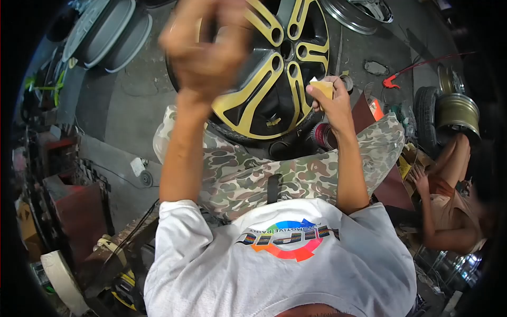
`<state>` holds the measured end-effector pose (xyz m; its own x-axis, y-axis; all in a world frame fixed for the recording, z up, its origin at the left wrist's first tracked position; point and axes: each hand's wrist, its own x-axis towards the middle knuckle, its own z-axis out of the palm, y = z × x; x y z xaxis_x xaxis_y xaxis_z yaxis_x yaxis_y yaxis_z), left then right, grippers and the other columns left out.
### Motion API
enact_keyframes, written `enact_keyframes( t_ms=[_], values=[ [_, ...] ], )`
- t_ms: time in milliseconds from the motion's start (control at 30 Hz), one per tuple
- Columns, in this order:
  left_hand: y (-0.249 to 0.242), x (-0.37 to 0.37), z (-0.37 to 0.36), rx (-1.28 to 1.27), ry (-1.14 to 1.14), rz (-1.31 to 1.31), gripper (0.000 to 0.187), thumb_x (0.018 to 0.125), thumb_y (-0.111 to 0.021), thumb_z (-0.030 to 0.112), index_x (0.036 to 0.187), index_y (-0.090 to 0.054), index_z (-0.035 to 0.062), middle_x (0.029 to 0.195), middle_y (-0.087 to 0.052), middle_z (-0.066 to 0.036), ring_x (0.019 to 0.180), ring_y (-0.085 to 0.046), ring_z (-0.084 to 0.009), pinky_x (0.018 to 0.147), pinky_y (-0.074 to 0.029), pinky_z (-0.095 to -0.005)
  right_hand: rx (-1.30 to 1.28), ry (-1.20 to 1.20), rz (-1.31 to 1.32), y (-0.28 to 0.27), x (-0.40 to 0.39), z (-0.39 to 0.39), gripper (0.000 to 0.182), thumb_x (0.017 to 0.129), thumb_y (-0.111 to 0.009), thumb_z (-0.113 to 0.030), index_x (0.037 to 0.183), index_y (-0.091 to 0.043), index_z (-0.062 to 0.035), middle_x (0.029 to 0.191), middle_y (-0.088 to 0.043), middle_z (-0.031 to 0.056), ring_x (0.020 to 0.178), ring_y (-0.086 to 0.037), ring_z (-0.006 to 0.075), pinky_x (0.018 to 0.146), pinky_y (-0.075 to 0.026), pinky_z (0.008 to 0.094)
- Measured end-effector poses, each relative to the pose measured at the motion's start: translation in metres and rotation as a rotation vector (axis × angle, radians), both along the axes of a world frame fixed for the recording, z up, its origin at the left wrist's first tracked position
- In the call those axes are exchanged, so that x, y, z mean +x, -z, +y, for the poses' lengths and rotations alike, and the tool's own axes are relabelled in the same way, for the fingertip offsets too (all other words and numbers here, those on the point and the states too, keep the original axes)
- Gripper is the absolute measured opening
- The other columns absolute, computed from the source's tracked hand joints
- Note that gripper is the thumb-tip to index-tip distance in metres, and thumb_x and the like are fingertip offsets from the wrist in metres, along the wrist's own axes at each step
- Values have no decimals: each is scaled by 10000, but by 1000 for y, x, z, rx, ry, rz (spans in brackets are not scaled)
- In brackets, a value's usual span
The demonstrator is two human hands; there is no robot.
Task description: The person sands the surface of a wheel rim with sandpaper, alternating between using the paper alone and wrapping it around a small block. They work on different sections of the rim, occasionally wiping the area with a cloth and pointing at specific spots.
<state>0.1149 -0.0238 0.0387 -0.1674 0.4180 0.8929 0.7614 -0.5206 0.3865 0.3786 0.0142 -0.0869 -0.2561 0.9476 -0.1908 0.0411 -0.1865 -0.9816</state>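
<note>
Wheel prep, probably: your right hand pinches a pad by its edge, left hand fingers unreadable; next wants light contact.

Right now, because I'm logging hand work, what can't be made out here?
Head view throughout:
Left hand: motion blur hides its fingers and whether it holds anything.
Wheel: the picture's top edge cuts off its far rim; the left hand covers part too.
Yellow piece: the right hand covers part of it.
</note>
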Motion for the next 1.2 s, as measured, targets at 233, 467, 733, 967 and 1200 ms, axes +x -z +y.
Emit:
enact_keyframes(
  t_ms=[233,467,733,967,1200],
  values=[
    [47,65,-7,-718,483,-76,207,919,-769,152,1011,-722,-27,799,-661,-67,679,-623,-134,633,-511,-268,-40,-207,87,-60,7,-27,272,869,-836,-73,1076,-670,-13,907,-709,19,760,-656,70,675,-537,216],
    [47,52,0,-1020,805,-606,206,968,-728,191,1028,-732,-6,835,-681,16,712,-581,-31,646,-462,-201,134,-187,129,-68,4,-38,196,923,-794,-92,1056,-704,20,944,-724,44,817,-673,83,732,-550,229],
    [35,64,-8,-753,705,-265,512,892,-818,195,1333,-653,-7,1174,-725,-102,980,-691,-152,840,-552,-288,234,-59,176,-69,22,-32,187,1001,-710,-137,1111,-679,11,936,-695,26,778,-610,71,715,-507,217],
    [35,69,-11,-784,768,-7,540,828,-859,273,1260,-698,-8,1028,-707,-103,899,-678,-211,792,-540,-327,454,-196,145,-68,24,-32,166,985,-630,8,1143,-654,53,1116,-633,57,945,-629,104,826,-541,255],
    [41,77,-14,-645,690,23,379,892,-800,258,1137,-715,-19,895,-679,-147,789,-639,-296,704,-508,-372,309,-198,228,-66,25,-33,188,979,-628,28,1165,-629,59,1103,-648,72,990,-667,124,877,-571,277]
  ],
)
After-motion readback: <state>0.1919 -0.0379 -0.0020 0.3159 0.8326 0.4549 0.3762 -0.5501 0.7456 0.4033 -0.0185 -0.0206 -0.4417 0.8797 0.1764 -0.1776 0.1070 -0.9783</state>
